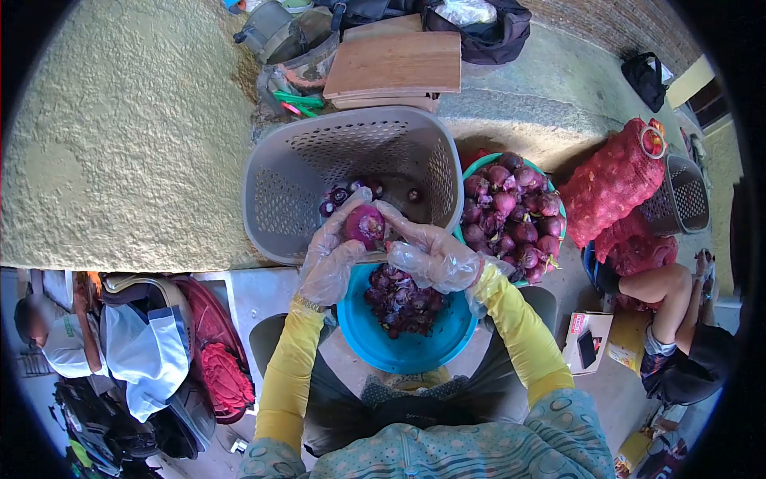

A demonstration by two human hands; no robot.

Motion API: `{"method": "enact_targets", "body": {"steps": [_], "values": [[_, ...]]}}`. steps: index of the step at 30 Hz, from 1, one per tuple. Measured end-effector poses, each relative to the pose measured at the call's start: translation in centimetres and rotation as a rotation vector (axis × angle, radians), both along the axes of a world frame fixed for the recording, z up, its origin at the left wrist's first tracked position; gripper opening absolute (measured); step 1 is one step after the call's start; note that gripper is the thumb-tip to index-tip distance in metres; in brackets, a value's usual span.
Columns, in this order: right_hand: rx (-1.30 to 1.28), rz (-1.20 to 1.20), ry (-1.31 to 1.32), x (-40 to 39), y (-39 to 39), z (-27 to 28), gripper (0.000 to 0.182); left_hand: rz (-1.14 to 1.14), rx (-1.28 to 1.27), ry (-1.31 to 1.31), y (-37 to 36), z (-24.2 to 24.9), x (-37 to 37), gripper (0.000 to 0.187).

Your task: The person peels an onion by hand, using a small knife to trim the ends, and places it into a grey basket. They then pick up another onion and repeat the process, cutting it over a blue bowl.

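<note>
Both of my hands wear clear plastic gloves and meet over the near rim of a grey perforated basket (267,172). My left hand (329,254) is closed round a red onion (365,226). On the onion's right side is my right hand (435,254), its fingertips close to the skin; whether they grip anything is hidden. Several peeled onions (339,195) lie on the basket's floor. Below my hands, a blue basin (407,358) holds onion skins (403,303). A green-rimmed tub to the right is heaped with red onions (511,211).
Red mesh sacks (613,188) and another grey basket (688,191) stand at the right. A box with a phone (587,349) lies near a seated person (678,319). Another person (68,339) is at the far left. Boards (395,65) sit behind the basket.
</note>
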State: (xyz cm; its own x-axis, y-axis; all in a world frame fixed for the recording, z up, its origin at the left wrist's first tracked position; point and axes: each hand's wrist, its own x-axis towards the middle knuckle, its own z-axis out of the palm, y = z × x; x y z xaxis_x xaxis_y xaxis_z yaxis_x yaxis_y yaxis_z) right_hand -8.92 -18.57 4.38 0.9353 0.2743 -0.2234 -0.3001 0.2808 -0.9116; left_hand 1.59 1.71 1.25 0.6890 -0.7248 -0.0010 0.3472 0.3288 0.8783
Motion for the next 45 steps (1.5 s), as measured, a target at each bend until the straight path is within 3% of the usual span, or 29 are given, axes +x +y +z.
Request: {"method": "enact_targets", "body": {"steps": [2, 11, 15, 17, 19, 25, 30, 32, 38, 45], "values": [[0.021, -0.014, -0.035, 0.1, 0.0, -0.2, 0.069, -0.021, 0.025, 0.137, 0.0, 1.1, -0.3, 0.080], [0.062, 0.010, -0.063, 0.1, -0.1, -0.2, 0.068, -0.048, -0.013, 0.237, 0.4, 0.5, -0.3, 0.083], [0.047, 0.039, -0.001, 0.1, -0.5, 0.2, 0.067, -0.041, 0.026, 0.148, -0.1, 1.6, -0.3, 0.084], [0.028, 0.044, -0.004, 0.3, -0.3, -0.5, 0.067, -0.051, 0.025, 0.151, 0.0, 1.2, -0.2, 0.082], [-0.008, -0.033, -0.258, 0.7, 0.4, -2.0, 0.066, -0.081, 0.052, 0.165, 0.3, 0.8, 0.1, 0.081], [0.006, 0.017, -0.108, 0.3, -0.2, -0.9, 0.064, -0.111, 0.097, 0.145, 0.1, 0.9, 0.0, 0.077], [0.069, 0.012, -0.161, 0.4, 0.0, -2.1, 0.065, -0.129, 0.142, 0.181, 0.7, -0.4, 0.2, 0.072], [0.026, 0.021, -0.181, 0.5, 0.1, -2.3, 0.065, -0.097, 0.139, 0.159, 0.6, -0.6, -0.1, 0.058], [0.094, 0.016, -0.151, 0.6, 0.1, -2.3, 0.064, -0.082, 0.135, 0.199, 0.6, -0.7, -0.5, 0.061], [-0.108, 0.054, -0.208, 0.4, -0.3, -2.5, 0.062, -0.178, 0.208, 0.218, 0.9, -0.2, -0.1, 0.067]]}}
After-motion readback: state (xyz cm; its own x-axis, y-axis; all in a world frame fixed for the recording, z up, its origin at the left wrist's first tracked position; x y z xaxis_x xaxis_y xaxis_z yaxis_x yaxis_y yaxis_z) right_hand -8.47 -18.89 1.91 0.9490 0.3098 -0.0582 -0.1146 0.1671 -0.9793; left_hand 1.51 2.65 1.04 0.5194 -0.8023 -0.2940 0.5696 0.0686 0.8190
